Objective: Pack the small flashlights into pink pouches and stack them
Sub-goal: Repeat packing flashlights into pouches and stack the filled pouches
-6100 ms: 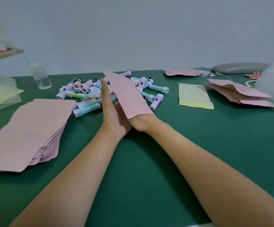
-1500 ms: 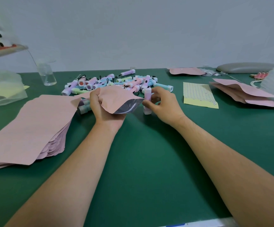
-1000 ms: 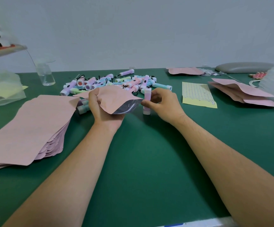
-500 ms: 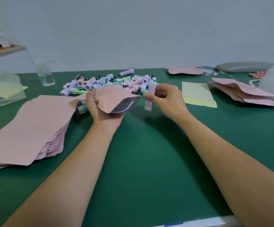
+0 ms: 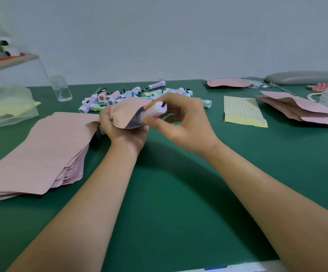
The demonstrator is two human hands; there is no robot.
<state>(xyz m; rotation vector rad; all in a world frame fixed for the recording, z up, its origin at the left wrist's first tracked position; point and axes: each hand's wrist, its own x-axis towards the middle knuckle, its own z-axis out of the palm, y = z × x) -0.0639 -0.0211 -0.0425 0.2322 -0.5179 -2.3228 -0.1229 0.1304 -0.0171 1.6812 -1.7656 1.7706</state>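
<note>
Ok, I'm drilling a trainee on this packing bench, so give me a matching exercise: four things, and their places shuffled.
1 stack of flat pink pouches
2 clear glass jar
3 yellow dotted paper sheet
4 small lilac plastic flashlight

A pinched in the right hand
B lying flat at centre right
C back left, upright
D front left on the green table

Pairs: 1-D, 2-C, 3-B, 4-A
</note>
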